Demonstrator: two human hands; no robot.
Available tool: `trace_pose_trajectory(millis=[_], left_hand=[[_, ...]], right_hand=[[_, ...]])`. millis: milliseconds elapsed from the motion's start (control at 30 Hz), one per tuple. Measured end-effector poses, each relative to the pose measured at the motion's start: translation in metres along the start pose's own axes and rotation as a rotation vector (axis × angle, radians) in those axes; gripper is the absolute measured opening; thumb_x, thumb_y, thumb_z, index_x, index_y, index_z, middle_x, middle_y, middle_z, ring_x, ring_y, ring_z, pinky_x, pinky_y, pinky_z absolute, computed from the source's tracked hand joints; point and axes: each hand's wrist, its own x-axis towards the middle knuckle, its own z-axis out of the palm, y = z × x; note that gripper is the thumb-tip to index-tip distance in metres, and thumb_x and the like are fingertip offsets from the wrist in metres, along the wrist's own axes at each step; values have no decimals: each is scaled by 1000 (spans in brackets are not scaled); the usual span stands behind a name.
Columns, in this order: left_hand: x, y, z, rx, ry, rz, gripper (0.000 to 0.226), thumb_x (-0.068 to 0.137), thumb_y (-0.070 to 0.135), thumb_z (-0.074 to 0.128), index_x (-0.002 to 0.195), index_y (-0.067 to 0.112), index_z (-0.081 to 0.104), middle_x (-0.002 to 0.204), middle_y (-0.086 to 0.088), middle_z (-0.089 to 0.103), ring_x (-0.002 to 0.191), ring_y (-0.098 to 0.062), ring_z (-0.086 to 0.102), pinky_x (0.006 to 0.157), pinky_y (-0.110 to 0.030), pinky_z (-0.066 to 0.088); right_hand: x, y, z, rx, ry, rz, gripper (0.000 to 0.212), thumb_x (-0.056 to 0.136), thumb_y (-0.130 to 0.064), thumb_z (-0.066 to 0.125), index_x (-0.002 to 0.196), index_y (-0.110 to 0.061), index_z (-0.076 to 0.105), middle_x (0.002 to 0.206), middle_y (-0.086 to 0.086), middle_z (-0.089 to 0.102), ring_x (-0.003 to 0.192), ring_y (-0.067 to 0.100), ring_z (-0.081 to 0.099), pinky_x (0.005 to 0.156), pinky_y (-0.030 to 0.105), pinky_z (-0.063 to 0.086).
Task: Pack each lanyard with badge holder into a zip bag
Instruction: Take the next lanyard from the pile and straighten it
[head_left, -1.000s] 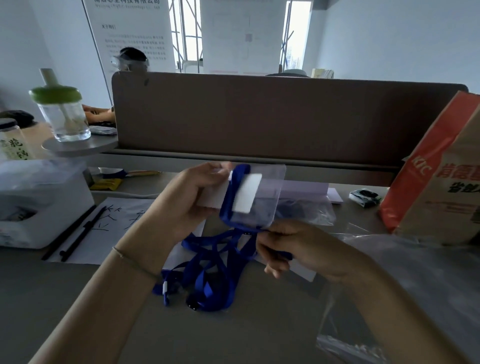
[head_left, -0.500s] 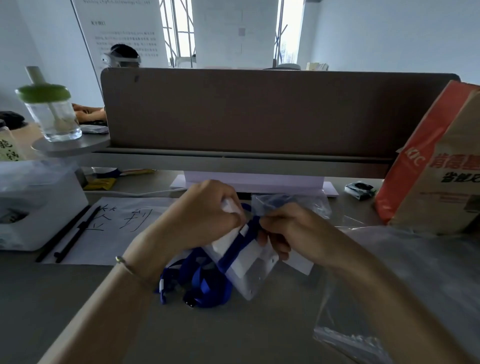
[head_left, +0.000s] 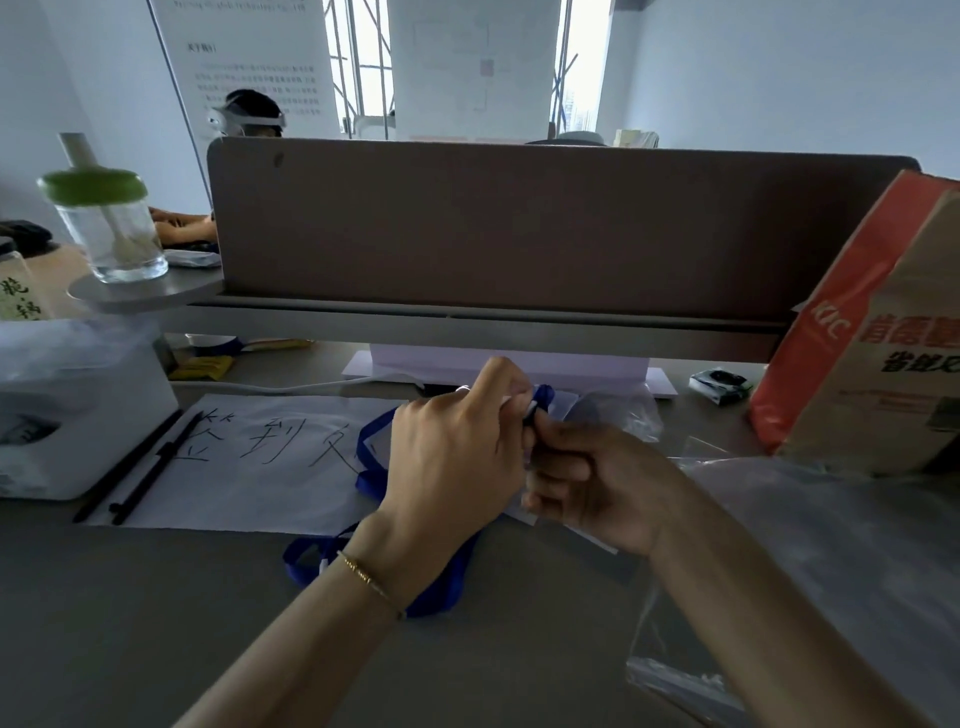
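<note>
Single head-worn view, facing forward and down, close over the desk (head_left: 156, 623)

I am looking at an office. A brown divider wall (head_left: 519, 223) stands at the back of the gray desk (head_left: 156, 623). Behind it another person (head_left: 249, 117) sits at the next desk. A big white poster with printed words (head_left: 249, 57) stands near the windows (head_left: 363, 57). On the desk lie a paper with handwriting (head_left: 249, 462) and two black pens (head_left: 135, 467).
</note>
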Motion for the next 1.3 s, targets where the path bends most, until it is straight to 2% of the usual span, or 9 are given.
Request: trace_pose_trajectory(millis=[167, 267, 333, 433, 533, 900, 1067, 1167, 1300], left_hand=[[-3, 6, 5, -93, 59, -21, 11, 99, 23, 47, 92, 19, 55, 51, 8, 51, 39, -9, 45, 37, -33, 40], [-3, 12, 4, -230, 78, -150, 8, 98, 19, 54, 93, 16, 59, 58, 8, 58, 45, -9, 54, 41, -34, 46], [-3, 18, 5, -419, 83, -313, 5, 96, 14, 60, 92, 17, 58, 66, 5, 64, 56, -14, 62, 48, -36, 52], [-3, 29, 5, -644, 45, -510, 9, 95, 10, 61, 91, 16, 56, 67, -5, 63, 58, -24, 60, 52, -48, 51], [-7, 31, 9, -689, -36, -543, 8, 94, 10, 63, 93, 15, 58, 77, 1, 68, 67, -17, 66, 57, -42, 56], [-36, 67, 32, -561, -533, -187, 16, 90, 19, 67, 85, 34, 66, 82, 21, 68, 79, 2, 66, 68, -15, 52], [-63, 87, 39, -304, -903, 138, 42, 73, 59, 68, 110, 42, 60, 121, 23, 55, 107, 2, 54, 90, -24, 50], [-69, 94, 39, -203, -936, 234, 45, 72, 63, 61, 112, 43, 59, 128, 22, 52, 111, -2, 55, 91, -28, 51], [-76, 97, 43, -129, -835, 119, 11, 86, 40, 63, 96, 39, 66, 100, 12, 68, 87, -13, 66, 77, -34, 55]], right_hand=[[0, 5, -5, -183, 15, 37, 57, 72, -60, 63, 86, -5, 72, 60, 7, 64, 55, 20, 63, 62, 36, 54], [6, 12, -1, -174, -6, 65, 94, 60, -74, 75, 122, -4, 65, 107, 15, 74, 96, 31, 72, 83, 43, 56], [10, 12, 4, 38, 54, -41, 99, 56, -57, 90, 137, -10, 57, 128, 16, 68, 118, 34, 64, 94, 47, 54], [6, 2, 6, 208, 227, -237, 63, 67, -21, 80, 127, -11, 62, 108, 10, 74, 104, 29, 68, 79, 42, 56], [-7, -11, 4, 100, 334, -339, 39, 63, -13, 73, 102, -17, 65, 89, 5, 75, 91, 23, 69, 76, 41, 55], [-125, -18, -75, -202, 720, -481, 44, 58, -19, 81, 101, -18, 74, 90, 2, 77, 82, 20, 70, 75, 37, 50], [-194, 4, -100, -199, 767, -455, 38, 60, -16, 75, 98, -18, 73, 84, -4, 77, 78, 13, 71, 71, 29, 54], [-224, 19, -101, -247, 737, -407, 32, 67, -11, 73, 98, -18, 73, 78, -4, 76, 71, 11, 70, 58, 20, 54], [-249, 34, -100, -319, 722, -332, 64, 74, -5, 74, 129, -34, 58, 91, -3, 75, 75, 13, 73, 60, 26, 56]])
